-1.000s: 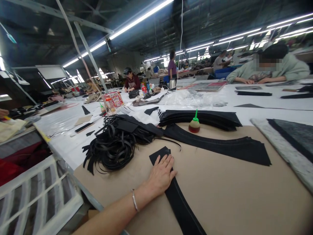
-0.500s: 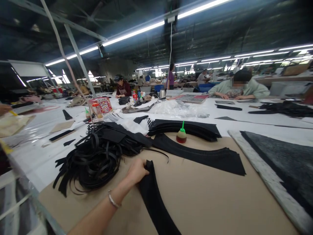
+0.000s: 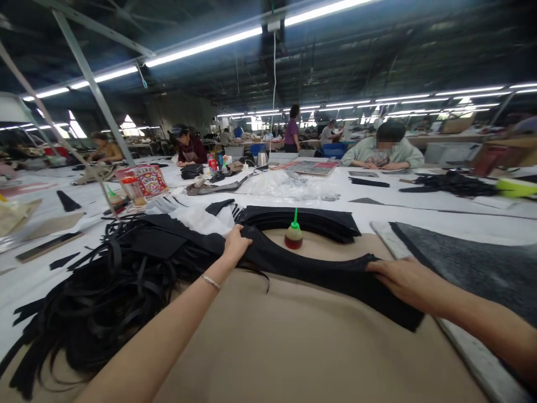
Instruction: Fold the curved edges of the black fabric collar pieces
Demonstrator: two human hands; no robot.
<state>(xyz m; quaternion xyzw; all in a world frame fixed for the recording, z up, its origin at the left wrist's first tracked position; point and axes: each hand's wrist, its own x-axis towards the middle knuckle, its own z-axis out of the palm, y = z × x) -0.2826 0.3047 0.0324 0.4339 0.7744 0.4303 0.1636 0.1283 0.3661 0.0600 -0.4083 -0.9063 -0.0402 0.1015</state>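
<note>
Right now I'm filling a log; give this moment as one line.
left hand: holds curved black piece near left end; right hand: holds its right part; green-capped bottle: upright beyond it

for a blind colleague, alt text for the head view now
Left hand and right hand hold curved black material; behind it stands a green-tipped squeeze bottle, and tangled black strips lie on the picture's left.
</note>
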